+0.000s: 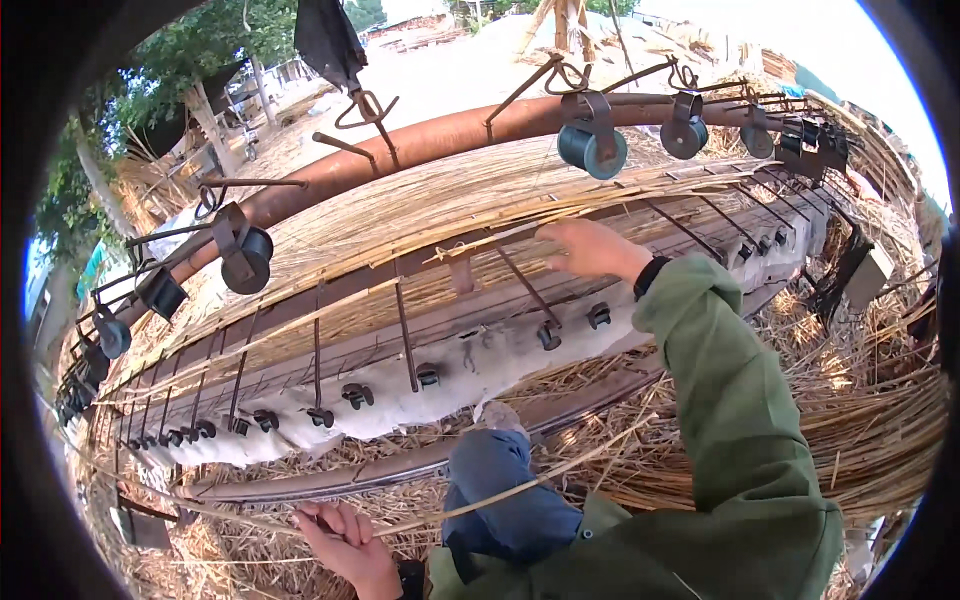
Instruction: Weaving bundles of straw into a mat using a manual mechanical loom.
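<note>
Low in the picture, my left hand (345, 545) has its fingers closed on a long pale reed (540, 475), which runs up to the right across my leg. My right hand (590, 250) reaches over the wooden-and-metal loom, fingers apart, close to a row of reeds (520, 215) laid along it. Iron rods cross these reeds toward small dark bobbins (358, 398) on a pale, ragged strip (510, 365). A rust-brown pipe (440, 135) arches above, carrying hooks and hanging wire spools (258, 262).
A metal rail (330, 478) runs below the loom, over loose straw. A thick bundle of reeds (870, 450) lies at the right. A dark cloth (320, 40) hangs at the top. Trees (150, 100), posts and piles of material stand beyond.
</note>
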### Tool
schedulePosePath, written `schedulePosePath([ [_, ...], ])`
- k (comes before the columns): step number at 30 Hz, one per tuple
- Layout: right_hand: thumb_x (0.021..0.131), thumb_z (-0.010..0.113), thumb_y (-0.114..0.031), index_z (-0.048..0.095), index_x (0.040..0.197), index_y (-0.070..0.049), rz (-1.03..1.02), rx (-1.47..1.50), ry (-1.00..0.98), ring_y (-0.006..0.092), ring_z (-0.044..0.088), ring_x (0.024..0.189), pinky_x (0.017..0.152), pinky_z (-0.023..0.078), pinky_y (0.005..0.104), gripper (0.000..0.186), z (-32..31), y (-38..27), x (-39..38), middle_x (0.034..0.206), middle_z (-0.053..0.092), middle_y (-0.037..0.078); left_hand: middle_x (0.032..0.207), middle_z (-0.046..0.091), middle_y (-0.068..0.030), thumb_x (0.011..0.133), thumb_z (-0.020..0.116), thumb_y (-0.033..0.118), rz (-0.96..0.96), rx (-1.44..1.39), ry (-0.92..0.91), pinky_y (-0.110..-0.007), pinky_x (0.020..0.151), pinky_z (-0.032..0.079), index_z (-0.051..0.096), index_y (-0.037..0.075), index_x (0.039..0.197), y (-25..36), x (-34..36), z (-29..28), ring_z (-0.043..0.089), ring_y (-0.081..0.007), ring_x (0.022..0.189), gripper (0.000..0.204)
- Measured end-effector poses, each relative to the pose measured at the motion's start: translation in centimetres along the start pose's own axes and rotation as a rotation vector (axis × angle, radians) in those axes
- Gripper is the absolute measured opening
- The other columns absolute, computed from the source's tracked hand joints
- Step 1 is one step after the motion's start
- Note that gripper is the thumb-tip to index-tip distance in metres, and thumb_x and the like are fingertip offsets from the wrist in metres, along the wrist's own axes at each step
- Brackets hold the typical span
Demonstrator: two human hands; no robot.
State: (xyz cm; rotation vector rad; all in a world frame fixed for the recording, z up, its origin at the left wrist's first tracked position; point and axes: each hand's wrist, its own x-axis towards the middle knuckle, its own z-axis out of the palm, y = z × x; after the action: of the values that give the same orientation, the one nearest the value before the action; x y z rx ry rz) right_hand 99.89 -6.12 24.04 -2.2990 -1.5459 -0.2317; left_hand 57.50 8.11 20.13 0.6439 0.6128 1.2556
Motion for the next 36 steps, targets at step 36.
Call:
schedulePosePath([
  [36, 0.073, 0.053, -0.009, 0.057, 0.099, -0.006, 1.05, 0.465, -0.361, 0.0311, 0.055, 0.092, 0.078, 0.047, 0.0385, 0.026, 39.9, -7.8, -35.6, 0.098, 0.054, 0.01, 0.07, 0.05, -0.0156, 0.095, 0.03, 0.038, -0.002, 0.951, -1.248, -0.036, 0.06, 0.043, 0.048, 0.0, 0.088, -11.1, -2.8, 5.3, 0.049, -0.0261, 0.065, 0.042],
])
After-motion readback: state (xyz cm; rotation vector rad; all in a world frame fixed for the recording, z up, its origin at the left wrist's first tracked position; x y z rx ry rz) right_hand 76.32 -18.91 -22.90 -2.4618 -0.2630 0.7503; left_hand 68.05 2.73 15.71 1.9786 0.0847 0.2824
